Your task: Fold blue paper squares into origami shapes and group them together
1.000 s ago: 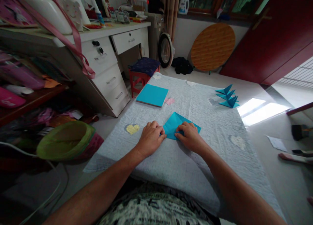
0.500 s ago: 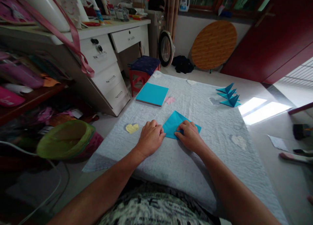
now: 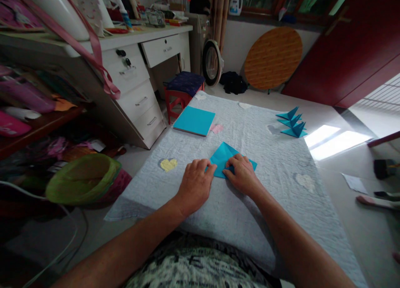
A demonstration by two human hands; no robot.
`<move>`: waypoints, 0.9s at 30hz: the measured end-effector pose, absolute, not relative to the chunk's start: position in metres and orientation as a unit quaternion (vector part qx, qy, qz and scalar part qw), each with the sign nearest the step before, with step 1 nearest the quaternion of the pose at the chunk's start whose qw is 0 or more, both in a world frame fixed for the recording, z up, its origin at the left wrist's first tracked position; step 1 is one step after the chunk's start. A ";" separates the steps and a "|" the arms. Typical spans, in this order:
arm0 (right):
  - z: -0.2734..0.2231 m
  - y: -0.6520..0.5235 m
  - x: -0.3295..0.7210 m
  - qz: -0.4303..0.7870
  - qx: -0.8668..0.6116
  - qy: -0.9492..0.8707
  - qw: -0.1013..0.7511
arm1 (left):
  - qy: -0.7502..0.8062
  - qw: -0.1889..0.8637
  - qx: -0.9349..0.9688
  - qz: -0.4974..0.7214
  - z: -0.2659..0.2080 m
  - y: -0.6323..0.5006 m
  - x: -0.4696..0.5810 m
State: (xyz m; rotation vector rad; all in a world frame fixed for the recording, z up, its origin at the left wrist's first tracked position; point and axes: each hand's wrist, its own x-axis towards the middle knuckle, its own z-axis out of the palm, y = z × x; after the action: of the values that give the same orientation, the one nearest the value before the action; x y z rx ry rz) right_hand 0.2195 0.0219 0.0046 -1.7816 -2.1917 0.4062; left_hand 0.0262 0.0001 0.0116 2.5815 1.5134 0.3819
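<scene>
A blue sheet of origami paper [image 3: 222,154], folded and creased, lies on the cloth-covered table [image 3: 200,221] in front of me. My left hand [image 3: 197,180] has its fingers curled and closed on the paper's left corner. On the near right part of the sheet, my right hand [image 3: 241,171] pinches a portion of it with thumb and fingers. My knuckles hide the paper's edges under both hands. Farther off to the left rests a flat stack of blue paper [image 3: 194,120]. Several folded blue paper shapes [image 3: 293,123] stand in a row at the far right.
Left of the table are a white desk with drawers [image 3: 140,100] and a green-lined bin [image 3: 84,177]. A red stool [image 3: 183,88] stands behind the table's far left corner. A round wooden board [image 3: 273,58] leans on the back wall.
My left hand has shifted slightly to the right along the paper, covering more of its left corner. The right hand stays almost where it was.
</scene>
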 end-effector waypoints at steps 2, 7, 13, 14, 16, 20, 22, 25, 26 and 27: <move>0.005 0.022 0.219 0.142 -0.616 -0.761 0.145 | 0.458 0.048 0.882 0.105 0.011 -0.011 0.029; 0.006 0.021 0.219 0.151 -0.618 -0.758 0.144 | 0.459 0.053 0.884 0.068 0.008 -0.023 0.024; 0.005 0.022 0.220 0.149 -0.613 -0.762 0.143 | 0.490 0.049 0.869 0.047 0.007 -0.023 -0.002; 0.004 0.022 0.220 0.149 -0.612 -0.763 0.145 | 0.493 0.048 0.868 0.044 0.008 -0.023 -0.006; 0.003 0.022 0.221 0.147 -0.609 -0.765 0.150 | 0.495 0.046 0.867 0.037 0.008 -0.023 -0.011; 0.003 0.022 0.221 0.149 -0.607 -0.766 0.152 | 0.503 0.040 0.863 0.028 0.009 -0.024 -0.014; 0.004 0.022 0.221 0.150 -0.606 -0.767 0.151 | 0.507 0.038 0.860 0.029 0.009 -0.025 -0.014; 0.004 0.022 0.221 0.150 -0.606 -0.767 0.146 | 0.509 0.039 0.859 0.035 0.008 -0.025 -0.014; 0.004 0.022 0.221 0.151 -0.606 -0.767 0.144 | 0.509 0.041 0.859 0.036 0.008 -0.025 -0.014; 0.004 0.023 0.221 0.151 -0.607 -0.767 0.142 | 0.509 0.041 0.859 0.037 0.008 -0.024 -0.015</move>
State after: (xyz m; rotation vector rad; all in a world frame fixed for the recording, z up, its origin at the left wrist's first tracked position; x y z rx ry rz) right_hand 0.2212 0.0225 0.0045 -1.7507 -2.2143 0.4357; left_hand -0.0145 -0.0241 0.0082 2.6295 1.5581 0.1143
